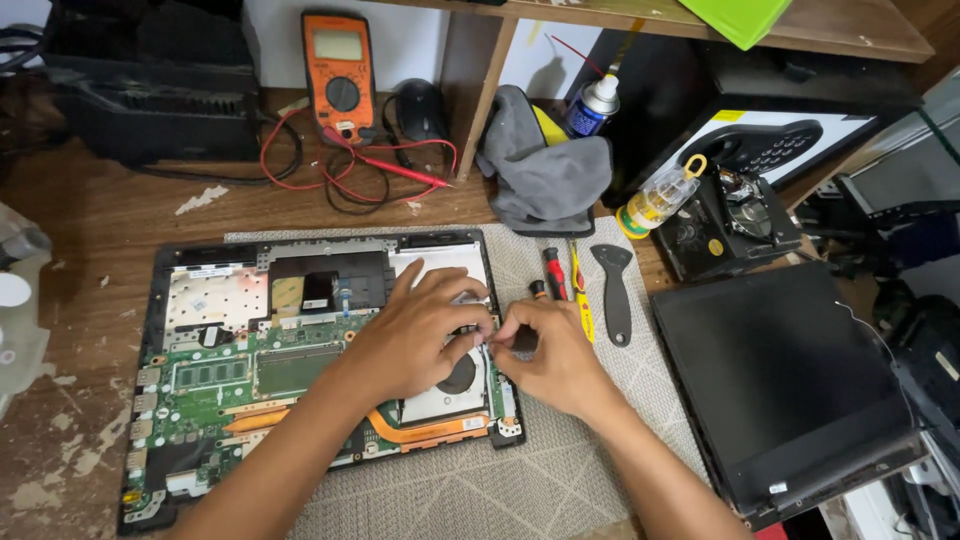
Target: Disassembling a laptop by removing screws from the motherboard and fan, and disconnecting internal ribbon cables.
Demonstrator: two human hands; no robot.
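Head view: both hands working at the fan corner of an opened laptop

Left hand (415, 335) is lying spread over the cooling fan (455, 385), fingers loose, not gripping, prob. steadying the part; right hand (550, 355) is closing its fingertips in a pinch w/ something small and dark right at the fan's edge, can't tell what exactly. Opened laptop base (200, 390) is sitting on a grey mat (520, 490) on the counter, likely to keep it from sliding. Red-handled screwdriver (554, 272) and dark pry tool (615, 290) are lying just beside the right hand, within reach. Removed bottom cover (780, 380) is resting well apart to the right; orange multimeter (340, 75) is standing at the back
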